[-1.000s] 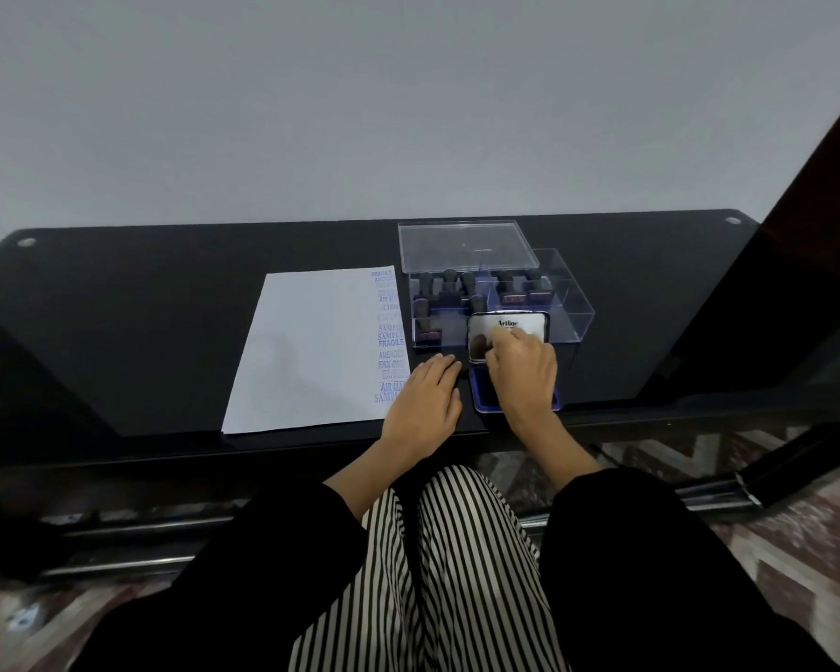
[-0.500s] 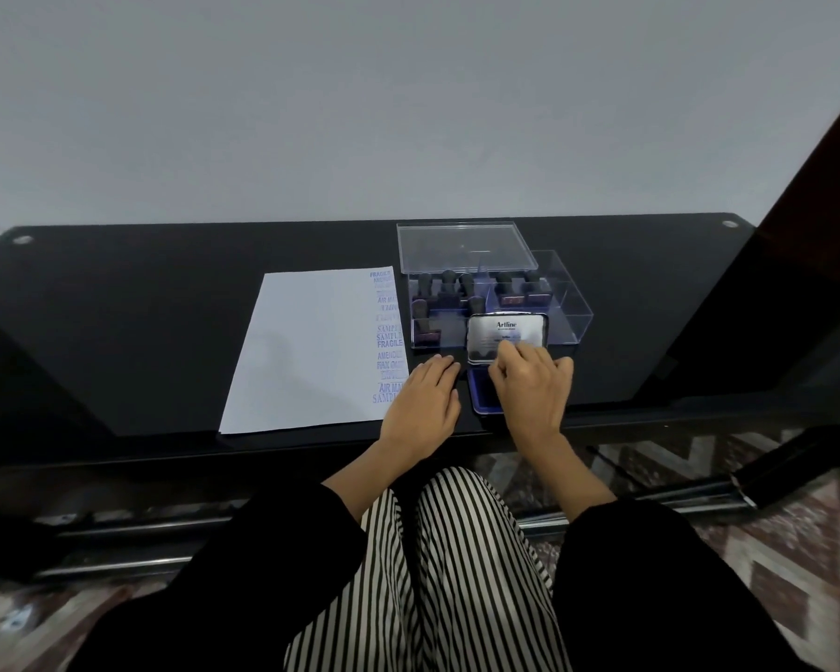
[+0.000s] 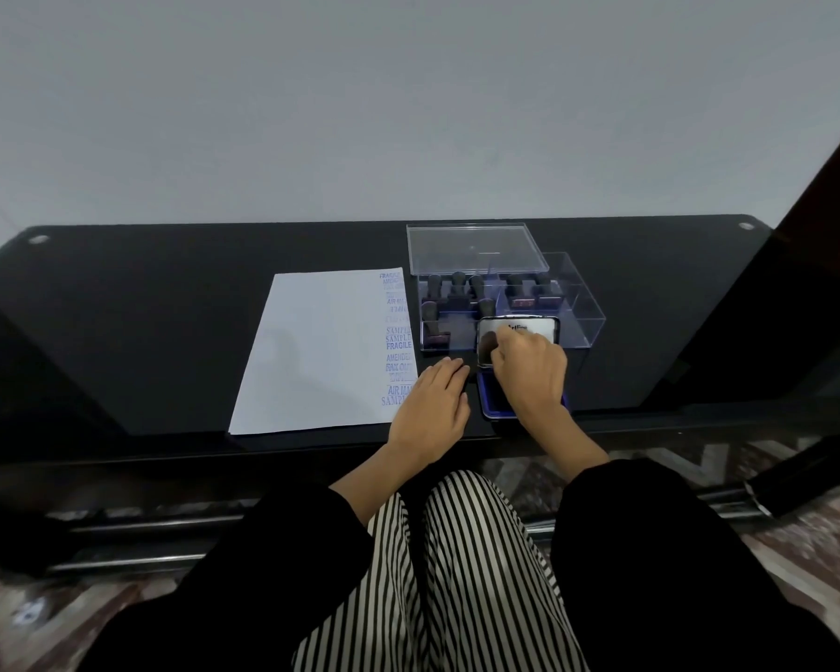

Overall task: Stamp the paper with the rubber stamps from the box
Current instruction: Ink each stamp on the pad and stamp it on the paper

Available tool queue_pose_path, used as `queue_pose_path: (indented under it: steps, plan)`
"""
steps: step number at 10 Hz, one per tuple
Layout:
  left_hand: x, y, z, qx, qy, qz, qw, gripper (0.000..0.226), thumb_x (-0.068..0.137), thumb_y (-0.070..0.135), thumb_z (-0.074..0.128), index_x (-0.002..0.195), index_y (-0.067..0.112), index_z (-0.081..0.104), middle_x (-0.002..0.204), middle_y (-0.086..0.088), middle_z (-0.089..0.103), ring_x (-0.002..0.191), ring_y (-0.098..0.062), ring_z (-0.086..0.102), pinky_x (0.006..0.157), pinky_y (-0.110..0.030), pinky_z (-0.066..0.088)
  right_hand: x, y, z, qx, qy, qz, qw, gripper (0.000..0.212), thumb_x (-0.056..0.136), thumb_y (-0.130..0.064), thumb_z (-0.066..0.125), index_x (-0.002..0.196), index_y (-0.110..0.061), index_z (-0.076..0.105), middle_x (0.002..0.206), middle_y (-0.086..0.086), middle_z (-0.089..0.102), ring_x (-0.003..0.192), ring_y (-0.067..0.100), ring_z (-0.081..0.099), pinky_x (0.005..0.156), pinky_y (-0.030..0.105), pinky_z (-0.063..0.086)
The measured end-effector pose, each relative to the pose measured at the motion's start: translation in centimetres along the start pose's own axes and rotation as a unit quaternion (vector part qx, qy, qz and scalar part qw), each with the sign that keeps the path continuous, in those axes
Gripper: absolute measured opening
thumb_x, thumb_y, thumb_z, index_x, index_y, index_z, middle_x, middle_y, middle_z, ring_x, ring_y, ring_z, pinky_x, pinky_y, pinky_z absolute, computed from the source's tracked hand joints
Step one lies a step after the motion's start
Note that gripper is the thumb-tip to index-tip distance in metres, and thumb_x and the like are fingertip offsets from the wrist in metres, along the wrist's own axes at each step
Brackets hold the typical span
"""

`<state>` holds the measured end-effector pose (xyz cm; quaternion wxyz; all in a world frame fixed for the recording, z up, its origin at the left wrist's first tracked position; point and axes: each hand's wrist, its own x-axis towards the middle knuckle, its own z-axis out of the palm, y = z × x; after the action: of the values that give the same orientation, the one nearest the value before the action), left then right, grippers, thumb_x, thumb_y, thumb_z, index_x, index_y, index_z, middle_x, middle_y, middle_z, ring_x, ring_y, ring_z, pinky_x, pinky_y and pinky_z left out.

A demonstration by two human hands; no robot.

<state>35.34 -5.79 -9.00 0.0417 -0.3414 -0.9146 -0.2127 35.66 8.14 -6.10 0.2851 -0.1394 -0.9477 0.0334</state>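
Note:
A white paper (image 3: 321,351) lies on the black table, with several blue stamp prints down its right edge. To its right stands a clear box (image 3: 580,303) holding several dark-handled rubber stamps (image 3: 457,291). In front of the box sits a blue ink pad (image 3: 492,405) with its shiny lid (image 3: 546,327) raised. My right hand (image 3: 529,375) is over the pad, fingers curled round a dark stamp (image 3: 487,342) that is mostly hidden. My left hand (image 3: 432,409) rests flat on the table by the paper's lower right corner.
The box's clear cover (image 3: 471,247) lies propped behind the box. The table's front edge (image 3: 311,453) runs just below my wrists, and my lap is under it. A dark panel (image 3: 796,283) rises at the right end of the table.
My right hand drew back toward me over the ink pad half a second ago and has now moved forward again to the pad's far left. My left hand has stayed put.

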Motion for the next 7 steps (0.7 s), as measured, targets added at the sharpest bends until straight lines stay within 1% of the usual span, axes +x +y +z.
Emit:
queue_pose_path:
  steps: [1, 2, 3, 4, 5, 6, 7]
  plan:
    - [0.0, 0.1, 0.0, 0.001, 0.000, 0.000, 1.000, 0.047, 0.100, 0.022, 0.030, 0.145, 0.009, 0.029, 0.153, -0.004, 0.029, 0.143, -0.016, 0.020, 0.119, -0.026, 0.011, -0.6, 0.2, -0.1, 0.012, 0.026, 0.001, 1.000, 0.029, 0.062, 0.002, 0.072, 0.052, -0.010, 0.048, 0.044, 0.004, 0.050, 0.037, 0.017, 0.035, 0.043, 0.020, 0.026]
    - [0.0, 0.1, 0.1, 0.005, 0.000, 0.002, 1.000, 0.047, 0.100, 0.022, 0.030, 0.145, 0.009, 0.028, 0.153, -0.004, 0.029, 0.144, -0.016, 0.020, 0.120, -0.026, 0.011, -1.5, 0.5, -0.3, 0.018, 0.049, -0.003, 0.999, 0.029, 0.064, 0.002, 0.071, 0.053, -0.011, 0.047, 0.046, 0.003, 0.048, 0.040, 0.015, 0.034, 0.042, 0.020, 0.025]
    - [0.0, 0.0, 0.1, 0.007, -0.002, 0.003, 1.000, 0.047, 0.100, 0.022, 0.029, 0.145, 0.009, 0.028, 0.153, -0.004, 0.028, 0.144, -0.016, 0.020, 0.120, -0.027, 0.011, -2.5, 0.8, -0.6, 0.009, 0.068, -0.015, 0.998, 0.027, 0.066, 0.001, 0.070, 0.055, -0.012, 0.048, 0.047, 0.001, 0.047, 0.040, 0.017, 0.043, 0.041, 0.020, 0.025]
    - [0.0, 0.0, 0.1, 0.009, -0.003, 0.003, 1.000, 0.047, 0.100, 0.022, 0.029, 0.145, 0.009, 0.028, 0.153, -0.004, 0.029, 0.144, -0.016, 0.020, 0.120, -0.026, 0.011, -3.4, 1.1, -0.7, -0.003, 0.085, -0.030, 0.996, 0.029, 0.070, -0.003, 0.070, 0.056, -0.013, 0.047, 0.048, 0.001, 0.047, 0.041, 0.016, 0.044, 0.043, 0.021, 0.023]
    - [0.0, 0.0, 0.1, 0.009, -0.001, 0.002, 1.000, 0.047, 0.100, 0.022, 0.029, 0.145, 0.009, 0.028, 0.153, -0.004, 0.029, 0.143, -0.016, 0.020, 0.120, -0.027, 0.011, -4.0, 1.5, -0.8, -0.024, 0.084, -0.044, 0.995, 0.027, 0.074, -0.008, 0.070, 0.059, -0.015, 0.049, 0.050, -0.001, 0.048, 0.042, 0.015, 0.045, 0.042, 0.022, 0.023]
    - [0.0, 0.1, 0.0, 0.008, -0.001, 0.002, 1.000, 0.047, 0.100, 0.022, 0.029, 0.145, 0.008, 0.029, 0.153, -0.005, 0.029, 0.144, -0.017, 0.020, 0.120, -0.028, 0.012, -3.8, 1.6, -1.2, -0.037, 0.076, -0.048, 0.995, 0.028, 0.075, -0.010, 0.070, 0.058, -0.016, 0.048, 0.047, -0.002, 0.048, 0.038, 0.014, 0.044, 0.042, 0.022, 0.022]
    - [0.0, 0.1, 0.0, 0.006, -0.001, 0.001, 1.000, 0.047, 0.100, 0.022, 0.030, 0.144, 0.008, 0.029, 0.152, -0.005, 0.029, 0.143, -0.017, 0.021, 0.120, -0.028, 0.012, -2.8, 1.3, -1.4, -0.038, 0.042, -0.043, 0.997, 0.031, 0.075, -0.010, 0.070, 0.055, -0.015, 0.047, 0.043, -0.002, 0.047, 0.032, 0.014, 0.041, 0.041, 0.021, 0.021]
